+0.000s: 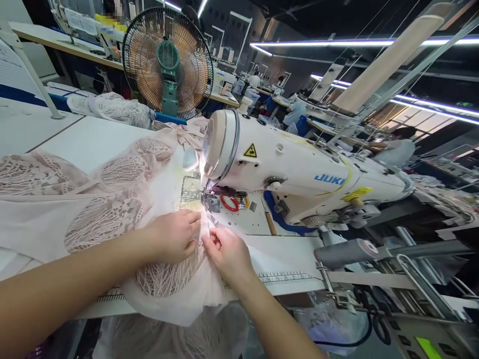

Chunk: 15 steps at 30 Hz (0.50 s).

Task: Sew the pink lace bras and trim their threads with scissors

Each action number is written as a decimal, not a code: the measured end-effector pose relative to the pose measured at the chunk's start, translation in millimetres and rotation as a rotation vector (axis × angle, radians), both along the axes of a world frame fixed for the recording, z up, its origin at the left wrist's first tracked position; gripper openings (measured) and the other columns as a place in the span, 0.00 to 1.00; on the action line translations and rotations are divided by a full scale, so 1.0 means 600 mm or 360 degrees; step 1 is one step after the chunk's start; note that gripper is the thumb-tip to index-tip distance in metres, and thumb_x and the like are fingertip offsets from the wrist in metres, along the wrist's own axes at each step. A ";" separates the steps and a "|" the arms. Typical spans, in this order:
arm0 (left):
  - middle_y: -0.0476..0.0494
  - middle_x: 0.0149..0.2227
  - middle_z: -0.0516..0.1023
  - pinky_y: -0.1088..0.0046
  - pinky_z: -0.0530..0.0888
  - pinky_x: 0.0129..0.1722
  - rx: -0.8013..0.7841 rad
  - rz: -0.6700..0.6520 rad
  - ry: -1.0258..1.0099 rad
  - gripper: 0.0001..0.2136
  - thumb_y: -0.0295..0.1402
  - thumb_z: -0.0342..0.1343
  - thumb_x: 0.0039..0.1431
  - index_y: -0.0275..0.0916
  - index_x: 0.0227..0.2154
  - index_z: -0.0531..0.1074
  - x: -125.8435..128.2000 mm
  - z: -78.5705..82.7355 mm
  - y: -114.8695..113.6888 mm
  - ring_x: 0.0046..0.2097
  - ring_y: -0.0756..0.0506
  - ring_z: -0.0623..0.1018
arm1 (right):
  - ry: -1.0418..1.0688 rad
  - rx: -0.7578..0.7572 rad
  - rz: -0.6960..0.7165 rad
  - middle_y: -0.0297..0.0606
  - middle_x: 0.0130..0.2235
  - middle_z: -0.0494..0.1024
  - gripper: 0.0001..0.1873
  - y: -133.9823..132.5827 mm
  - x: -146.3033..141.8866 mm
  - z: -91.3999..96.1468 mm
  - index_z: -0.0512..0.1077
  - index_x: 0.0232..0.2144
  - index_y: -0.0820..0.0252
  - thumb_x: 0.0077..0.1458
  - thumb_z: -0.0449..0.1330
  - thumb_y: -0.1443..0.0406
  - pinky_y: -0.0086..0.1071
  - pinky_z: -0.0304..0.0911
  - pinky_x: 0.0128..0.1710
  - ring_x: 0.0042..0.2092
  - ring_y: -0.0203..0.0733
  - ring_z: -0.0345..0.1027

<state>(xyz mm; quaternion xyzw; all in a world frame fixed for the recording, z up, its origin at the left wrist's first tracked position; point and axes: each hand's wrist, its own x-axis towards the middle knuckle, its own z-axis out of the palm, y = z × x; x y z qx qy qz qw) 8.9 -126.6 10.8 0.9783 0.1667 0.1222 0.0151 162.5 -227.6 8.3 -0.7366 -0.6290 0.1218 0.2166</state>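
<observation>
Pale pink lace fabric lies under both my hands, and its edge leads up to the lit needle area of a white JUKI sewing machine. My left hand is closed on the fabric just in front of the presser foot, its fingers bent over the edge. Beside it, my right hand pinches the same edge between thumb and fingers. Part of the fabric hangs over the table's front, and more lace spreads to the left. My fingers hide some of the held edge.
A wooden-handled tool and a red ring lie on the machine bed. A printed ruler strip runs along the front edge. A grey roll sits at the right. Behind stands a large fan; a person is farther back.
</observation>
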 end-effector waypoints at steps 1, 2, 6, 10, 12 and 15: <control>0.33 0.50 0.74 0.64 0.71 0.49 0.0025 -0.0029 0.0005 0.16 0.34 0.49 0.57 0.30 0.43 0.74 0.001 -0.004 0.001 0.49 0.39 0.74 | 0.0006 -0.0046 -0.0022 0.31 0.25 0.69 0.10 0.005 -0.005 -0.003 0.69 0.25 0.59 0.55 0.55 0.61 0.27 0.53 0.27 0.28 0.36 0.63; 0.31 0.52 0.73 0.62 0.70 0.51 0.0047 -0.0053 0.0004 0.17 0.34 0.48 0.58 0.28 0.44 0.73 0.001 -0.008 0.001 0.50 0.38 0.73 | 0.0002 -0.0092 -0.0034 0.30 0.24 0.68 0.09 0.009 -0.008 -0.005 0.68 0.24 0.58 0.54 0.56 0.62 0.26 0.52 0.25 0.27 0.35 0.62; 0.29 0.54 0.71 0.58 0.69 0.50 0.0052 -0.0084 -0.0050 0.20 0.36 0.47 0.60 0.26 0.49 0.71 0.002 -0.021 0.004 0.51 0.35 0.72 | -0.0083 -0.0177 0.0011 0.30 0.24 0.70 0.07 0.011 -0.004 -0.008 0.69 0.28 0.59 0.55 0.54 0.63 0.27 0.50 0.24 0.26 0.36 0.62; 0.31 0.54 0.71 0.58 0.70 0.47 0.0011 -0.0076 -0.0101 0.21 0.38 0.47 0.59 0.28 0.50 0.70 0.004 -0.025 0.006 0.51 0.35 0.72 | -0.0255 -0.0254 0.0113 0.36 0.28 0.76 0.16 0.008 -0.002 -0.006 0.71 0.45 0.63 0.57 0.50 0.63 0.30 0.55 0.27 0.30 0.41 0.68; 0.31 0.54 0.71 0.58 0.69 0.46 -0.0007 -0.0078 -0.0120 0.21 0.38 0.48 0.59 0.29 0.50 0.70 0.005 -0.026 0.007 0.50 0.35 0.72 | -0.0311 -0.0327 0.0147 0.41 0.32 0.78 0.23 0.010 -0.002 -0.002 0.66 0.53 0.67 0.57 0.49 0.64 0.31 0.58 0.30 0.34 0.44 0.71; 0.33 0.54 0.72 0.58 0.69 0.45 -0.0043 -0.0072 -0.0128 0.21 0.38 0.48 0.58 0.30 0.50 0.70 0.006 -0.027 0.010 0.49 0.36 0.72 | -0.0345 -0.0429 0.0208 0.45 0.39 0.79 0.28 0.015 -0.002 0.006 0.60 0.59 0.70 0.58 0.47 0.64 0.34 0.61 0.34 0.40 0.48 0.72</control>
